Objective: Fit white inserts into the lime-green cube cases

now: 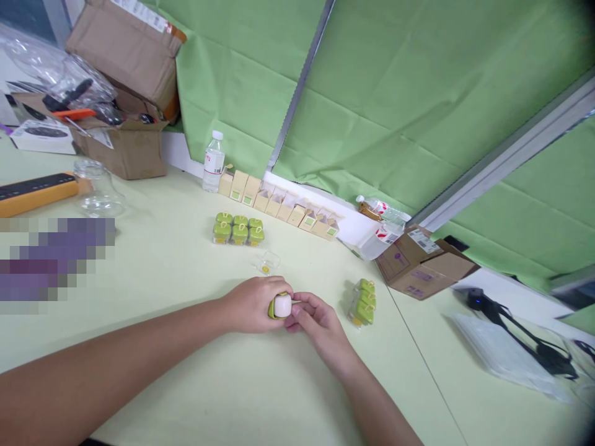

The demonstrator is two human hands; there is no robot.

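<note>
My left hand (258,303) is closed around a small green lid (271,310) whose whitish inner side (282,306) faces me. From the right, my right hand (320,322) pinches at the edge of the same lid with thumb and fingers; its fingertips are partly hidden. Just beyond my hands stands a small clear container (269,262) without a lid, with a yellow mark on it. Behind it is a block of several small containers with green lids (238,229). A row of similar green-lidded containers (365,301) stands to the right of my right hand.
Small cream boxes (279,201) line the back edge, beside an upright water bottle (214,162). More bottles (381,223) and a cardboard box (423,263) are at right. A glass vessel (97,192), orange power strip (39,193) and filled carton (132,148) stand left.
</note>
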